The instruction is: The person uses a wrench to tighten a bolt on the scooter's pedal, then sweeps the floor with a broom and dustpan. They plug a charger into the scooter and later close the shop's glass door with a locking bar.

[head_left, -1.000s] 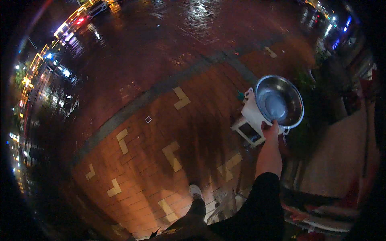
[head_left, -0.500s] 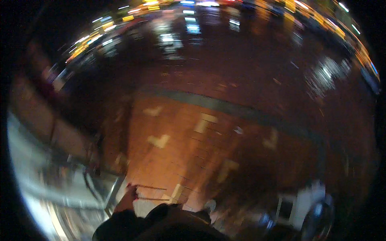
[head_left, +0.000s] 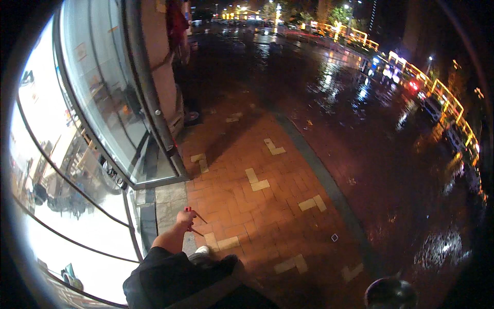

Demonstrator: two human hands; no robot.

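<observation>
My left hand (head_left: 186,218), at the end of a bare forearm and a short black sleeve, reaches forward over the brick pavement (head_left: 231,198). Its fingers are closed around two thin reddish-brown rods (head_left: 198,216) that stick out to the right, apart from each other. Whether the rods join inside the fist is hidden. Close by on the left stands a glass door (head_left: 110,98) with a grey metal frame, swung outward. Below the hand the tip of a white shoe (head_left: 203,250) shows. My right hand is out of the picture.
A lit room lies behind glass panes (head_left: 72,190) at the left. A stone threshold (head_left: 172,203) meets the bricks. A grey kerb strip (head_left: 319,170) borders dark wet ground (head_left: 381,170). At the lower right is a round, shiny-rimmed container (head_left: 391,293). Lights line the far side.
My view has turned left and sharpened from a blur; the glass door and lit room now fill the left side. My left hand still grips the rods, which now point more downward.
</observation>
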